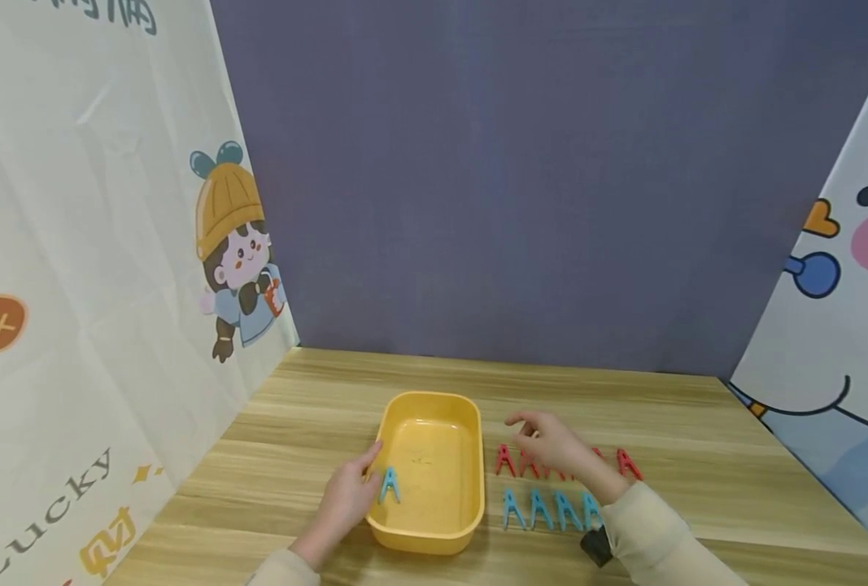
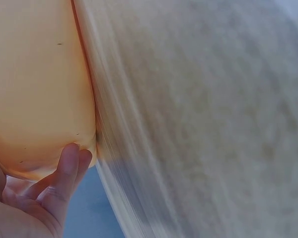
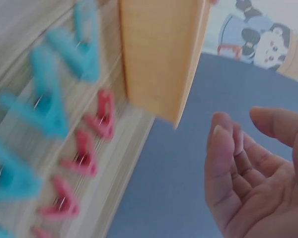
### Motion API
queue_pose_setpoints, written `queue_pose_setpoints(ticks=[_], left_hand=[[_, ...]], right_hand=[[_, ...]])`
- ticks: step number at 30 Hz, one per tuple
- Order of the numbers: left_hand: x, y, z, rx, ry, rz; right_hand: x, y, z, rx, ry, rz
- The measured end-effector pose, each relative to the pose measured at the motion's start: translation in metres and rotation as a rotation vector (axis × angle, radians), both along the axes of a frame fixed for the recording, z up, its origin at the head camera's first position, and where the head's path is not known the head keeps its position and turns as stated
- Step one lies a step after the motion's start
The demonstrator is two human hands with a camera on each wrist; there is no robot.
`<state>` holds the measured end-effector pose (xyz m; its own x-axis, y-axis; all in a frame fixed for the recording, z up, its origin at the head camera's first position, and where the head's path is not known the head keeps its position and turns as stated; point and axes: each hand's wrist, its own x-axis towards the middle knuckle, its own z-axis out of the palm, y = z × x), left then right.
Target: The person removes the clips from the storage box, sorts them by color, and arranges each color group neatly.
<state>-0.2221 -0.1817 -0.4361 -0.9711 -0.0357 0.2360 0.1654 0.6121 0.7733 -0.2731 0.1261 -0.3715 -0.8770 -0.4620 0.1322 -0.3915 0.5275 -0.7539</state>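
Observation:
A yellow plastic basin (image 1: pixel 426 537) stands on the table, with one blue clothespin (image 1: pixel 390 486) lying inside by its left wall. My left hand (image 1: pixel 351 492) grips the basin's left side; in the left wrist view its fingers (image 2: pixel 64 168) press against the outer wall. Above the row of red clothespins (image 1: pixel 505 461) hovers my right hand (image 1: pixel 551 443), fingers loosely bent. In the right wrist view, a gap separates its thumb (image 3: pixel 278 124) from the fingers, and nothing is held. Blue clothespins (image 1: pixel 539 509) form a second row nearer me. My right forearm hides part of both rows.
The wood-grain table (image 1: pixel 316 399) meets a dark blue-grey backdrop (image 1: pixel 477 203) behind. Printed cloths (image 1: pixel 111 244) flank both sides. A small black object (image 1: pixel 596 547) shows beside my right sleeve, at the near end of the blue row.

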Motion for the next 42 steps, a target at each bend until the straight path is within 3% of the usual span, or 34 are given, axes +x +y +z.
queue_pose_setpoints(ticks=[7,10,18,42], left_hand=[[-0.001,-0.001,-0.001,-0.004,0.005,0.006],[-0.001,-0.002,-0.001,-0.004,0.009,0.004],[-0.001,-0.001,-0.002,-0.01,0.006,0.013],[0.0,0.0,0.0,-0.032,0.014,0.013]], right_hand=[[0.001,-0.035,0.0,-0.037,-0.008,0.071],[0.002,-0.047,-0.001,-0.051,-0.044,0.076],[0.004,-0.075,-0.002,-0.044,-0.04,0.106],[0.002,-0.114,-0.024,-0.092,-0.158,0.132]])
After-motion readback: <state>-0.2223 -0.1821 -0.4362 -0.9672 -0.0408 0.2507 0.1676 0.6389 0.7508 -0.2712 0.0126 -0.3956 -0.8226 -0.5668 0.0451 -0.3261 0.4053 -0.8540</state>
